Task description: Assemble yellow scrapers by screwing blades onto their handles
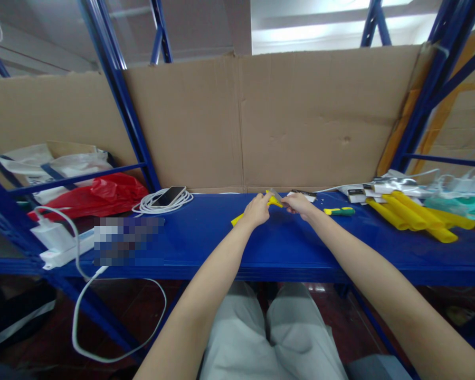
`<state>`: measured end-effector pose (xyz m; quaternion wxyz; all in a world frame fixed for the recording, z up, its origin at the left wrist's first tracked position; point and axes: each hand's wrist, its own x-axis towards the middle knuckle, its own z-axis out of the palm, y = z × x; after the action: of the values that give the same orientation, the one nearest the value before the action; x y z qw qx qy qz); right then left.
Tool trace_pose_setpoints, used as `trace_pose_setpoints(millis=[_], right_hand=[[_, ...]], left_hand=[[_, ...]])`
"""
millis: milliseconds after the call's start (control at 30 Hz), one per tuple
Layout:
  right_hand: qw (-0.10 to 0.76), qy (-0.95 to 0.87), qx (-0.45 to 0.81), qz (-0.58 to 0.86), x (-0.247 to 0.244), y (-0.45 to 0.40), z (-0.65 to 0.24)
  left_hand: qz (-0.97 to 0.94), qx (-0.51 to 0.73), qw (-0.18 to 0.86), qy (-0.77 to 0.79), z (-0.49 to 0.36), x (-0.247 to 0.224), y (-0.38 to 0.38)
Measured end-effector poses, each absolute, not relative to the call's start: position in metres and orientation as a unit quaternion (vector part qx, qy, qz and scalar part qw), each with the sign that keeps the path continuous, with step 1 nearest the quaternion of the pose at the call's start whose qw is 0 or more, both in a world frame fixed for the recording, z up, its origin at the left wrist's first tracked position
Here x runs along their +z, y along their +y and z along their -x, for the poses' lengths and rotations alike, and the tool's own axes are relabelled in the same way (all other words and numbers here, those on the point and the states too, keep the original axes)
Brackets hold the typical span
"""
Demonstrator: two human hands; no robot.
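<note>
My left hand point(257, 209) is closed round a yellow tool point(275, 201), whose yellow end also shows at the lower left of the hand. A greyish, shiny part of the tool lies between my two hands. Close on its right, my right hand point(298, 204) has its fingers pressed together at that greyish part; what they pinch is too small to make out. Both hands are just above the blue tabletop point(206, 237). Right of my right hand lies a green and yellow screwdriver point(339, 211). A small black and white packet point(303, 195) is behind that hand.
Several yellow rolled sheets point(415, 216) and white boxes point(356, 195) lie at the right. At the left are a phone point(170, 196) on a coiled white cable point(144, 205), a red bag point(103, 195) and a power strip point(69, 250). Cardboard point(190, 126) stands behind.
</note>
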<state>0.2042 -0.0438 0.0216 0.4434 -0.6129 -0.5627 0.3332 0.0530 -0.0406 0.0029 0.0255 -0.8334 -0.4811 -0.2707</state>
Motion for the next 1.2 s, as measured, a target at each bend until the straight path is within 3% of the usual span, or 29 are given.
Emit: trace_pose_setpoints(millis=[1200], right_hand=[[0.426, -0.523, 0.468, 0.571, 0.018, -0.032, -0.219]], left_hand=[[0.848, -0.146, 0.107, -0.499, -0.053, 0.009, -0.047]])
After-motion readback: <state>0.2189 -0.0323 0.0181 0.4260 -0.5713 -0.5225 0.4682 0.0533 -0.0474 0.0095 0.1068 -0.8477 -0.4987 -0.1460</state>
